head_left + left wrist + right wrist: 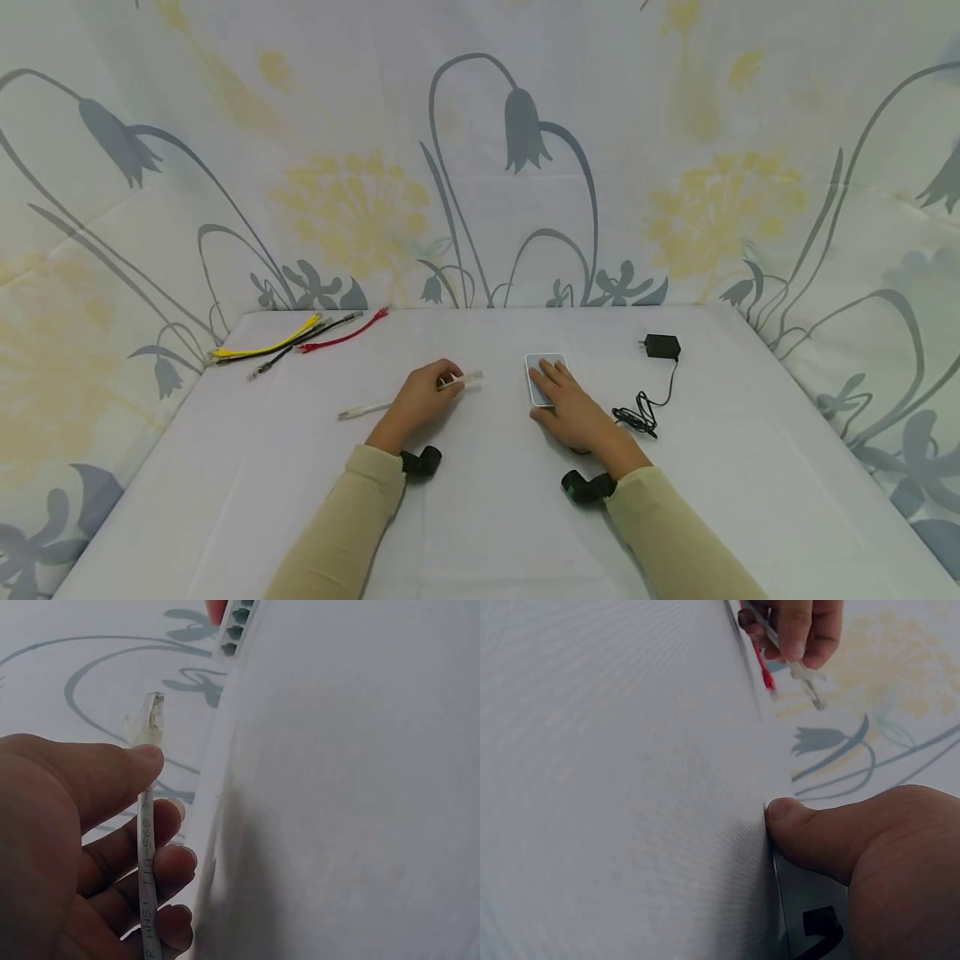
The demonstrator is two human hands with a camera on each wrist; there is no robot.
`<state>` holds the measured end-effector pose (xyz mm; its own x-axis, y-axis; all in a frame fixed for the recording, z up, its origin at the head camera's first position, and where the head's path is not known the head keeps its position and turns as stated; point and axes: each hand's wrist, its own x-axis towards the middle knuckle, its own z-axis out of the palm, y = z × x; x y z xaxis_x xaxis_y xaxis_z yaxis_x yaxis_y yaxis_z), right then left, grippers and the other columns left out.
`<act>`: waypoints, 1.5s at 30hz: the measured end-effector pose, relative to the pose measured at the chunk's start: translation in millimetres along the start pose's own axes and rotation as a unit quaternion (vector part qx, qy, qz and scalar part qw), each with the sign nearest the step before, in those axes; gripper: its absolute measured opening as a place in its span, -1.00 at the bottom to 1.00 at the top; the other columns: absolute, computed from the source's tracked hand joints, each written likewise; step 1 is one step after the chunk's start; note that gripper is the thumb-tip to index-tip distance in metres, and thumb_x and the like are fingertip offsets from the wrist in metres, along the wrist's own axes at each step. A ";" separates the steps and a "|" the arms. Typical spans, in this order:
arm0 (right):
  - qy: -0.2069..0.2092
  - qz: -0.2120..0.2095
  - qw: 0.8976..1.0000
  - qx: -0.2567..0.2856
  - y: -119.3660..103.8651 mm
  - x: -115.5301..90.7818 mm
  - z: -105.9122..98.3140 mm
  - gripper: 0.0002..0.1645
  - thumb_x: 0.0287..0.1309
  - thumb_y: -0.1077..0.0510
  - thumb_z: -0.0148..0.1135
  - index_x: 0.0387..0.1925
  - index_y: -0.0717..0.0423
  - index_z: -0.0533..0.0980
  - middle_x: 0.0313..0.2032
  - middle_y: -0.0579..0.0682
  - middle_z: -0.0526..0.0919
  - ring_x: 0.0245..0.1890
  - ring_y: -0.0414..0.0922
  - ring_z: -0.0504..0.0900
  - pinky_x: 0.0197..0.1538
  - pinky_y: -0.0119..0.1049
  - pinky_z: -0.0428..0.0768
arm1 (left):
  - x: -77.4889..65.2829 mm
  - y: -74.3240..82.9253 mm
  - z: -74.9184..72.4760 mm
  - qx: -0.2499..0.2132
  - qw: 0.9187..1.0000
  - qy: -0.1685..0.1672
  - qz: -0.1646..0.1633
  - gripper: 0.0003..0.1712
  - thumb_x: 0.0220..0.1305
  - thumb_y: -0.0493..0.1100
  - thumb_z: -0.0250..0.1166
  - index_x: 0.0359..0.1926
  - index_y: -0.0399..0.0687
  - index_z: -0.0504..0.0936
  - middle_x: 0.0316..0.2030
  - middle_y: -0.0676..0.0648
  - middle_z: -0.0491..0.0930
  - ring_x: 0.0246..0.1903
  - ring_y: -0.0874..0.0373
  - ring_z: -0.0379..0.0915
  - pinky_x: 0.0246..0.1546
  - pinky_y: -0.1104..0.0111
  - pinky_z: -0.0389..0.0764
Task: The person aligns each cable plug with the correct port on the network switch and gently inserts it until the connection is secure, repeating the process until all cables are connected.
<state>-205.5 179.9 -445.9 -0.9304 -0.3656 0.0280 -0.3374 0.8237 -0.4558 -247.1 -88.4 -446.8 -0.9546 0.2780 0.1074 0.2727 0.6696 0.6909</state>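
Observation:
My left hand [426,395] pinches a white network cable [365,411] close to one end, between thumb and fingers. Its clear plug [154,712] sticks out past the thumb, pointing toward the right hand; printed letters run along the sheath. A small white network switch [534,360] lies on the table, and my right hand [573,410] rests over it with fingers extended across its top. The thumb [795,821] lies at the switch's near edge. A row of ports [235,631] shows on its side in the left wrist view. Plug and ports are apart.
At the back left lie a yellow cable [266,346], several black cables [279,358] and a red cable [345,337]. To the right is a black power adapter [662,346] with a coiled cord [637,417]. A black plug [821,921] sits against the switch. Patterned cloth [480,208] hangs behind.

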 end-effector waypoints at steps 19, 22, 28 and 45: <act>0.014 -0.013 1.000 0.009 1.4 -0.6 1.1 -0.22 0.33 0.06 0.15 0.47 0.14 0.11 0.50 0.20 -0.01 0.51 0.24 -0.16 0.43 0.22 0.07 | -3.5 16.9 8.5 0.037 0.999 -0.025 0.021 -0.78 0.34 -0.09 0.24 -0.07 -0.05 0.63 -0.23 -0.07 0.61 -0.24 0.10 0.50 -0.15 0.22 0.53; 0.015 -0.016 1.000 0.012 1.9 0.4 2.0 -0.22 0.32 0.07 0.15 0.47 0.14 0.11 0.50 0.21 -0.01 0.51 0.25 -0.16 0.42 0.22 0.07 | -3.7 18.6 10.3 0.040 0.999 -0.029 0.021 -0.77 0.34 -0.08 0.24 -0.07 -0.06 0.64 -0.23 -0.06 0.61 -0.25 0.12 0.50 -0.17 0.24 0.54; 0.018 -0.019 1.000 0.013 2.4 1.7 4.1 -0.22 0.33 0.05 0.15 0.47 0.14 0.12 0.49 0.21 0.02 0.51 0.24 -0.15 0.43 0.21 0.08 | -5.2 21.8 13.6 0.041 0.998 -0.045 0.009 -0.77 0.34 -0.07 0.24 -0.09 -0.07 0.65 -0.25 -0.03 0.61 -0.27 0.15 0.47 -0.20 0.28 0.52; 0.021 -0.024 0.999 0.010 -2.5 1.5 7.5 -0.23 0.33 0.01 0.15 0.46 0.10 0.14 0.50 0.17 0.04 0.51 0.22 -0.12 0.42 0.20 0.10 | -6.0 25.6 26.3 0.055 0.996 -0.044 0.047 -0.83 0.32 -0.09 0.26 -0.17 -0.06 0.67 -0.27 -0.01 0.66 -0.29 0.19 0.50 -0.20 0.30 0.53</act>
<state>-205.0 174.0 -451.4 -0.9182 -0.3863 0.0876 -0.3799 0.7960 -0.4713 -231.3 -54.8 -448.6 -0.9114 0.3986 0.1021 0.3767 0.7082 0.5972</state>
